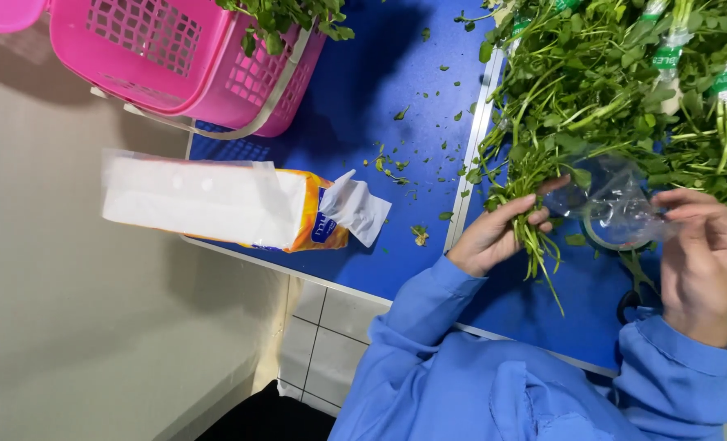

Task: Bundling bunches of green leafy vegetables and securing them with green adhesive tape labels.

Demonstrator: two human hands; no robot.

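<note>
The basket (176, 61) sits at the far left of the surface (396, 73). The tissue pack (216, 202) lies just in front of it. The greens (625, 73) lie on the right.

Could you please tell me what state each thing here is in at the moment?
Left hand: closed around a bunch of greens.
Right hand: pinching clear tape, pulled out from its roll.
Tissue pack: lying flat, open, one tissue sticking out.
Pink basket: holds some greens, handle down.
Blue table: strewn with leaf bits.
</note>
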